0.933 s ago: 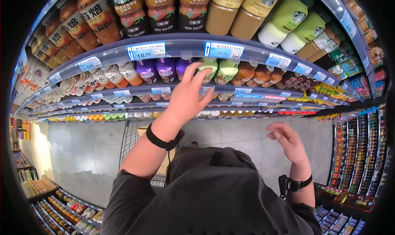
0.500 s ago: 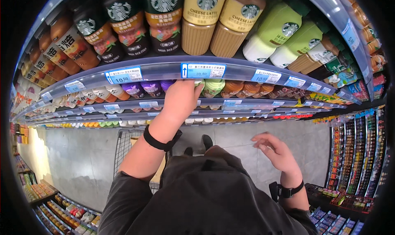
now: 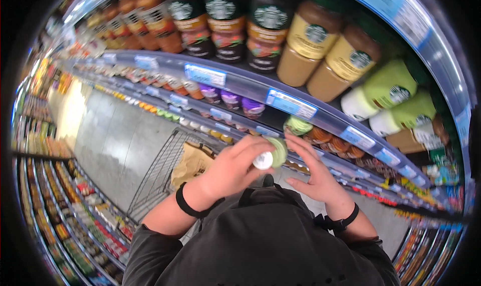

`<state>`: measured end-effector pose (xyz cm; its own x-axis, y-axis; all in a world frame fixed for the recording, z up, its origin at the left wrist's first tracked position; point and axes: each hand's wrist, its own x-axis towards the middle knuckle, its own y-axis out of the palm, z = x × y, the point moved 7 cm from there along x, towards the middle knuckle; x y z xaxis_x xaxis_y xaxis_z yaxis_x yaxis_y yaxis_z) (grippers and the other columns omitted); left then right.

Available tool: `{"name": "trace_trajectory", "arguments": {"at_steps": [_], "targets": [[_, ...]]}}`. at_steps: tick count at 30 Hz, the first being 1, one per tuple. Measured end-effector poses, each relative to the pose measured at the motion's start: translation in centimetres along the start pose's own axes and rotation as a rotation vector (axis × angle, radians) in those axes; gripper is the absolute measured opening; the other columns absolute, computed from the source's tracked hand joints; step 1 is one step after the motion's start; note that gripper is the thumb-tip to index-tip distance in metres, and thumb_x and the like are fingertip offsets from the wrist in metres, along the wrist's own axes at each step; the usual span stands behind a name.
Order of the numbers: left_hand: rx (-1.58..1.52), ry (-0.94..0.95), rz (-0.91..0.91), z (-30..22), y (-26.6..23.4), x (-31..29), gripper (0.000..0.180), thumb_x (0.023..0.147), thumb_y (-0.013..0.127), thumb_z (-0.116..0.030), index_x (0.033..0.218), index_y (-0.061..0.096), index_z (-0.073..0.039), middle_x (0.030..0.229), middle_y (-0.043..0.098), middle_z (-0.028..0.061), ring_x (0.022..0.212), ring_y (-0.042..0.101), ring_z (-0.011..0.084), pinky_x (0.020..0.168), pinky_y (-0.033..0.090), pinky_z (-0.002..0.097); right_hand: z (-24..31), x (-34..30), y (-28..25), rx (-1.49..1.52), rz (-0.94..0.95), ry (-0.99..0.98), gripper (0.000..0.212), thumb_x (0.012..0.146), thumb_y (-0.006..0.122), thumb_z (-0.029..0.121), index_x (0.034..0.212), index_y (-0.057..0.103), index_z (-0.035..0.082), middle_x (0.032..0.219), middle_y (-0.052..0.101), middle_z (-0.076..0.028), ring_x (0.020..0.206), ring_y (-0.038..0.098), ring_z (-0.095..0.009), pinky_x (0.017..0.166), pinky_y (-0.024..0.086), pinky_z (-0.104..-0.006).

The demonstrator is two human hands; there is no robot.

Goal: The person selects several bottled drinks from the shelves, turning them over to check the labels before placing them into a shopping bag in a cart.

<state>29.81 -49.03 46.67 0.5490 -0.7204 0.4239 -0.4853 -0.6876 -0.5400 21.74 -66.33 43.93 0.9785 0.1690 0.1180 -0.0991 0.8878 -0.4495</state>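
My left hand point(image 3: 226, 167) is closed around a pale green bottle with a white cap point(image 3: 277, 153), held in front of my chest with the cap toward me. My right hand point(image 3: 319, 180) is just right of the bottle, fingers apart; whether a fingertip touches it, I cannot tell. Beyond the hands, another pale green bottle point(image 3: 299, 126) stands on the lower shelf, between purple bottles point(image 3: 231, 98) and brown bottles point(image 3: 342, 146).
Bottled drinks line the upper shelf point(image 3: 240, 88), whose front edge carries blue and white price tags. To the left stands a wire shopping cart point(image 3: 155, 173) with a brown paper bag point(image 3: 193, 165) in it. More stocked shelves point(image 3: 65, 211) rise at the lower left.
My left hand has drawn back from the lower shelf with the pale green bottle. My right hand has come up beside it. The view has turned, bringing the cart more into sight.
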Motion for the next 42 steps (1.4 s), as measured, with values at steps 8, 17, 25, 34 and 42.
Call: {"name": "trace_trajectory", "arguments": {"at_steps": [8,17,25,34,42], "targets": [[-0.098,-0.290,-0.221,-1.5,-2.7,-6.5,0.048,0.083,0.085,-0.017,0.122,0.061,-0.004,0.112,0.065,0.0119,0.102,0.063,0.0307,0.085,0.052,0.0374,-1.9,3.7,7.4,0.360,0.625,0.058,0.081,0.082,0.088,0.024,0.148,0.045,0.002,0.137,0.060,-0.014,0.128,0.058,-0.023,0.106,0.046,-0.0380],[-0.072,-0.821,-0.365,0.3,-2.3,-18.5,0.028,0.100,0.066,-0.016,0.123,0.056,-0.003,0.109,0.062,0.0109,0.101,0.061,0.0214,0.092,0.050,0.0356,-5.4,4.3,14.0,0.762,0.954,0.370,0.060,0.098,0.066,0.019,0.150,0.043,0.000,0.132,0.061,-0.012,0.114,0.063,-0.017,0.094,0.055,-0.0323],[-0.494,-1.121,-0.760,5.3,-2.7,-29.9,0.017,0.108,0.055,-0.023,0.116,0.058,-0.008,0.085,0.057,-0.0042,0.064,0.044,0.0022,0.056,0.035,0.0215,-5.7,4.5,16.7,0.783,0.786,0.443,0.050,0.101,0.059,0.015,0.147,0.047,0.001,0.132,0.063,-0.015,0.113,0.067,-0.024,0.096,0.056,-0.0371],[0.228,-1.385,-0.478,14.4,-4.6,-47.2,0.031,0.101,0.063,-0.033,0.117,0.060,-0.006,0.074,0.067,0.0212,0.070,0.067,0.0385,0.067,0.050,0.0469,-6.3,2.1,19.1,0.604,0.526,0.583,0.039,0.103,0.056,0.013,0.141,0.055,0.004,0.132,0.065,-0.015,0.114,0.067,-0.025,0.097,0.053,-0.0383],[0.248,-1.589,-0.060,27.4,1.1,-64.1,0.040,0.099,0.062,-0.035,0.125,0.063,-0.005,0.104,0.072,0.0265,0.099,0.069,0.0433,0.087,0.054,0.0516,-7.7,-2.3,22.6,0.428,0.399,0.838,0.036,0.103,0.052,0.009,0.138,0.056,0.004,0.130,0.066,-0.014,0.111,0.068,-0.024,0.094,0.052,-0.0365]]}}
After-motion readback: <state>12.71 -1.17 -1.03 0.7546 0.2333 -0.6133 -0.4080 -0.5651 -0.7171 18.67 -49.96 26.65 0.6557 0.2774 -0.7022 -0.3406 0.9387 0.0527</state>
